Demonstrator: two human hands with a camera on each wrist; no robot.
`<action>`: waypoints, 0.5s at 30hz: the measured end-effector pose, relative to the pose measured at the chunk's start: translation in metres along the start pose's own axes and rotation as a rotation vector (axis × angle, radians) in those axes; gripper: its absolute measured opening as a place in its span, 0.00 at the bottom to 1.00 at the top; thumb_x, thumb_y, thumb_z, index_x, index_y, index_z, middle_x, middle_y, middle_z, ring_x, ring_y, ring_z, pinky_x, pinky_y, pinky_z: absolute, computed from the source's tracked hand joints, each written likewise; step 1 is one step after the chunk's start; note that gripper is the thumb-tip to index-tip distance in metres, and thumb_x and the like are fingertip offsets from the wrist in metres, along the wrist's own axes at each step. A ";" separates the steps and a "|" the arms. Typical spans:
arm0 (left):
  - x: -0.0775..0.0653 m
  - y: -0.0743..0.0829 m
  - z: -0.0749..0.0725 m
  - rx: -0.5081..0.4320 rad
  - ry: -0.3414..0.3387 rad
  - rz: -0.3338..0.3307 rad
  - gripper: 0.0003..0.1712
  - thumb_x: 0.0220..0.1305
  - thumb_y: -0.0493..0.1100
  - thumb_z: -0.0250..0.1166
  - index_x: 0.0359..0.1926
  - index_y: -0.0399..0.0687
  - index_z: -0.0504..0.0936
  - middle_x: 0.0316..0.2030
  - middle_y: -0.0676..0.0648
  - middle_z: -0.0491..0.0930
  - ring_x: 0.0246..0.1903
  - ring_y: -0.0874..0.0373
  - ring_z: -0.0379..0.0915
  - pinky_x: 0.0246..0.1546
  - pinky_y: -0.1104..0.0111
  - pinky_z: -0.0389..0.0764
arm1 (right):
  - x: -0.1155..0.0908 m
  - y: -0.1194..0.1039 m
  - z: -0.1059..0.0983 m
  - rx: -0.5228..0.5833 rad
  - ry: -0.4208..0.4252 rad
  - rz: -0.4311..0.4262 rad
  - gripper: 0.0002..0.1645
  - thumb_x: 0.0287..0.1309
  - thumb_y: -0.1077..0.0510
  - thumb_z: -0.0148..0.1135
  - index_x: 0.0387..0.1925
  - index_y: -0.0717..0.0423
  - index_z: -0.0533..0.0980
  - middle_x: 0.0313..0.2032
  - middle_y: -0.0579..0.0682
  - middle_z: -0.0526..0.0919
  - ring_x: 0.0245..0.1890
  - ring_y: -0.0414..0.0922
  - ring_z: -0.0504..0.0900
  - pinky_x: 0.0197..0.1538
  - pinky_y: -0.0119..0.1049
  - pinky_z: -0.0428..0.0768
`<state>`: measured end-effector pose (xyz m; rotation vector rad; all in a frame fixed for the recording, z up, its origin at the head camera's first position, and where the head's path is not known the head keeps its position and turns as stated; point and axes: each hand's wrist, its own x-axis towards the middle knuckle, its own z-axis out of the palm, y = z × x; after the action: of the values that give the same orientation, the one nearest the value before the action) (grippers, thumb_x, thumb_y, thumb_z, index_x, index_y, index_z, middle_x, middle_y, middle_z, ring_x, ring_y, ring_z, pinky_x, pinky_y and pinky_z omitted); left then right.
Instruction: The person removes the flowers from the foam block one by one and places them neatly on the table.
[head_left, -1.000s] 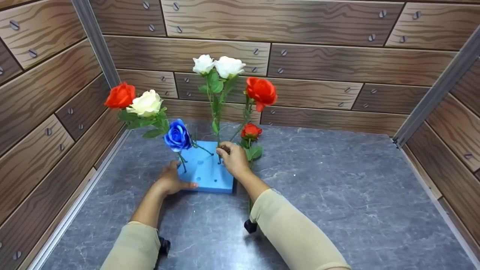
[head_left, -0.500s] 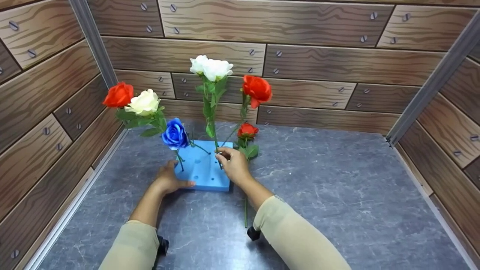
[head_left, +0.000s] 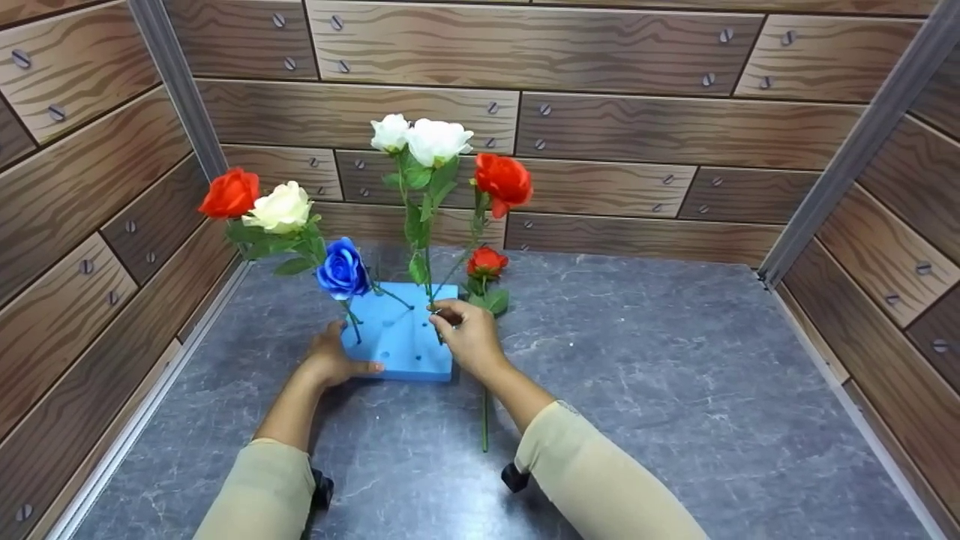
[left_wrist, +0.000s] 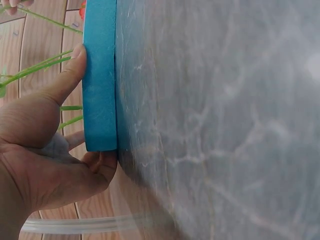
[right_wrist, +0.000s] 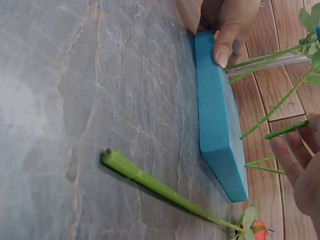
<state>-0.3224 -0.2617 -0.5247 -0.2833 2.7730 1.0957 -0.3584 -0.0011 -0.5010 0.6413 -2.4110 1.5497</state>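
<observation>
My right hand (head_left: 472,341) pinches the stem of the larger white rose (head_left: 439,142) between thumb and fingers, over the right part of a blue foam block (head_left: 401,330). In the right wrist view the cut end of that green stem (right_wrist: 286,130) hangs free, apart from the block. My left hand (head_left: 330,361) grips the block's near left corner; in the left wrist view its thumb (left_wrist: 70,75) lies along the top edge, with fingers curled at the side. Stuck in the block are a blue rose (head_left: 343,268), a cream rose (head_left: 279,208) and other stems.
A small red rose (head_left: 487,262) lies on the grey marbled table (head_left: 637,390) right of the block, its stem partly behind my right hand. Another red rose (head_left: 504,182) leans at the back right, one more (head_left: 230,193) at left. Wood-patterned walls (head_left: 600,135) enclose the table.
The white rose's stem end has shifted slightly toward me and to the right over the block, with my right hand. My left hand stays on the block. The head view has shifted slightly.
</observation>
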 end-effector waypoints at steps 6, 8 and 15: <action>0.002 0.000 0.001 -0.002 -0.006 -0.002 0.73 0.54 0.58 0.86 0.84 0.32 0.48 0.78 0.18 0.54 0.79 0.22 0.53 0.80 0.35 0.62 | -0.008 -0.003 -0.014 0.008 0.002 -0.007 0.12 0.71 0.60 0.72 0.52 0.57 0.89 0.39 0.53 0.94 0.40 0.46 0.91 0.43 0.34 0.88; 0.002 0.000 0.001 -0.011 -0.011 -0.006 0.74 0.54 0.58 0.86 0.84 0.33 0.48 0.78 0.18 0.54 0.79 0.22 0.53 0.80 0.36 0.62 | -0.011 -0.004 -0.019 0.008 0.004 -0.002 0.12 0.72 0.60 0.71 0.53 0.57 0.89 0.39 0.53 0.94 0.40 0.46 0.90 0.43 0.34 0.87; 0.002 0.001 -0.001 -0.026 -0.031 -0.003 0.75 0.54 0.57 0.86 0.84 0.31 0.46 0.79 0.18 0.52 0.79 0.22 0.52 0.80 0.35 0.62 | -0.020 -0.007 -0.036 0.029 0.009 -0.008 0.16 0.73 0.60 0.69 0.58 0.58 0.86 0.43 0.54 0.93 0.43 0.48 0.90 0.43 0.32 0.87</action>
<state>-0.3245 -0.2614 -0.5237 -0.2716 2.7326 1.1260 -0.3401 0.0343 -0.4879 0.6472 -2.3810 1.5834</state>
